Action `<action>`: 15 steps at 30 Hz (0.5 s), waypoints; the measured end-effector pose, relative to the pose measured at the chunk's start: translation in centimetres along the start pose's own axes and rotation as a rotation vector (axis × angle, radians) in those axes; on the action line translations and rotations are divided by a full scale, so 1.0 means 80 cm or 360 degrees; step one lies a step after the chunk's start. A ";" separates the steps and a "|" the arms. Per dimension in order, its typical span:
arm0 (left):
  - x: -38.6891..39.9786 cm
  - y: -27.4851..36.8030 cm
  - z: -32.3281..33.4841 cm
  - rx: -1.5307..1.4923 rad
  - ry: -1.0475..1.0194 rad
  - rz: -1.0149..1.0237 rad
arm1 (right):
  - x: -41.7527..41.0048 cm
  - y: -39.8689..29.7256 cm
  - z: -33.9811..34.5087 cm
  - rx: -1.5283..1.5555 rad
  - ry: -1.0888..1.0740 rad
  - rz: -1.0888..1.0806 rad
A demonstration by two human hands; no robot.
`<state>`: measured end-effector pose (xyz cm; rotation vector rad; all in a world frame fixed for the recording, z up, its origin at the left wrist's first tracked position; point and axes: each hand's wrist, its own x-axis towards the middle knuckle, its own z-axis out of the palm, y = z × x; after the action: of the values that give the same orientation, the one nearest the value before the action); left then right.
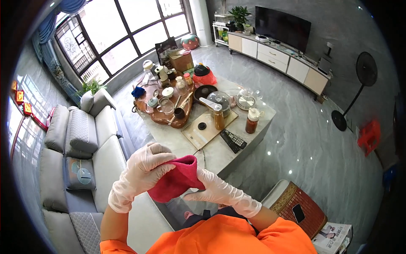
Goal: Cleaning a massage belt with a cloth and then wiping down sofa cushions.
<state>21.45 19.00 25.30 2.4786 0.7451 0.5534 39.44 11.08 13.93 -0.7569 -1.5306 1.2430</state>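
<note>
A folded dark pink cloth is held up before me, between my two hands in pale translucent gloves. My left hand grips its upper left edge with thumb and fingers. On the other side, my right hand has its fingers against the cloth's right edge, with the thumb below. Beyond the cloth stands a marble-topped coffee table with two remote controls, a jar with red contents, a jar with brown contents and a glass lid.
A wooden tea tray crowded with teaware covers the table's far left. A grey sofa runs along the left. At lower right is a seat with a woven mat and a phone. A standing fan and a red stool are farther right.
</note>
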 end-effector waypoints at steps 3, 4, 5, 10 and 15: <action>-0.021 -0.008 -0.006 0.0054 0.0120 0.0218 | 0.003 0.031 0.012 -0.0096 0.0060 0.0182; -0.036 -0.012 -0.005 0.0072 0.0175 0.0189 | -0.001 0.035 0.012 0.0001 0.0133 0.0384; -0.050 -0.013 -0.004 -0.0295 0.0142 -0.0140 | -0.003 0.034 0.012 0.0090 0.0226 0.0594; -0.077 -0.017 0.036 -0.1075 0.0118 -0.0852 | 0.000 0.006 0.022 -0.0095 0.0050 0.0468; -0.092 0.004 0.041 -0.0299 0.0362 -0.0525 | -0.013 0.019 0.002 0.0131 -0.0345 0.0943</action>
<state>17.55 13.28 21.09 2.0847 1.1098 0.7487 39.45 10.52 12.17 -1.0966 -1.4599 1.8616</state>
